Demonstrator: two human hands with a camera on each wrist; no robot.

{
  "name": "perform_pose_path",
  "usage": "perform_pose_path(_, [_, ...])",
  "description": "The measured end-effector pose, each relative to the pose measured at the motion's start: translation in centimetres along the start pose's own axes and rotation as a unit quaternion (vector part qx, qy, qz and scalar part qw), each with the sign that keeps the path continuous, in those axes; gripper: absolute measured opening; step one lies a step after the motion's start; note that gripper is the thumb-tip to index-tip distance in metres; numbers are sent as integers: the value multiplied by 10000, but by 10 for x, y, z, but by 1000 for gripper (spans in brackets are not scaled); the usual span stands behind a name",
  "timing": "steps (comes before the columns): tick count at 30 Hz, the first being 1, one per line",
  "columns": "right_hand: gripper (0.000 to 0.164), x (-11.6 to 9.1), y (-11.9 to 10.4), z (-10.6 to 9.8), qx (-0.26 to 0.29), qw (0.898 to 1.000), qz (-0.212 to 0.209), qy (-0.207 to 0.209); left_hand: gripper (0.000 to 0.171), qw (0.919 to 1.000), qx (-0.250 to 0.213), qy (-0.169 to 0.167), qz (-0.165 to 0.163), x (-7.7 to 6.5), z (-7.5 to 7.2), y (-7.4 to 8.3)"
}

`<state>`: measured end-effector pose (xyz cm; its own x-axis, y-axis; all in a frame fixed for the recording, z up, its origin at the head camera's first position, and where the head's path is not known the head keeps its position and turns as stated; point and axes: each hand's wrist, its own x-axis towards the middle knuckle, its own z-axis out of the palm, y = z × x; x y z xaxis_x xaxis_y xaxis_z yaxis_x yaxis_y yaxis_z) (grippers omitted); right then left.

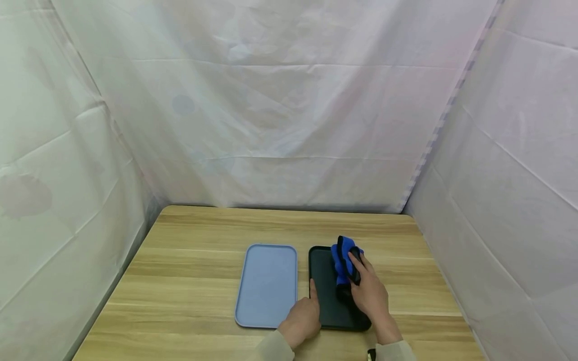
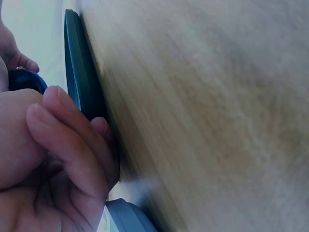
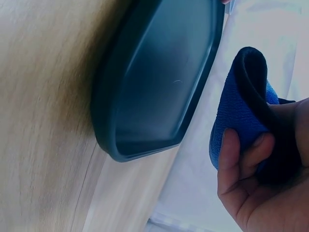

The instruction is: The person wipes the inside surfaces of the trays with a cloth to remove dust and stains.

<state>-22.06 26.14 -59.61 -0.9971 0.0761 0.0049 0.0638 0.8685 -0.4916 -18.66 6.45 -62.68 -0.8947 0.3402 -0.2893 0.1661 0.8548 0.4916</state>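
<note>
A dark green tray [image 1: 331, 301] lies lengthwise on the table. My right hand [image 1: 371, 293] grips a bunched blue cloth [image 1: 345, 255] with black edging over the tray's right side. In the right wrist view the cloth [image 3: 236, 116] is folded over, its textured blue face between the fingers and thumb. At the tray's near left, my left hand [image 1: 303, 317] has its index finger [image 1: 313, 290] stretched along the rim. Its other fingers [image 2: 72, 145] are bent in the left wrist view, beside the tray's outer wall [image 2: 84, 67].
A light blue tray [image 1: 268, 286] lies just left of the green one, close to the left hand. Both sit on a wood-grain table [image 1: 180, 281]. White sheets [image 1: 289, 110] hang behind the table and along both sides.
</note>
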Motion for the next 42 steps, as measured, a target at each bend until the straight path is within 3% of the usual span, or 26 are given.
perform_pose_path(22, [67,8,21,-5,43,9998,179,86,99,10000,-70,-12,-19,3,5,-2])
perform_pose_path(42, [68,20,43,-24,-97,9995,291,-65,99,9998,-174,96,22,2,6,-2])
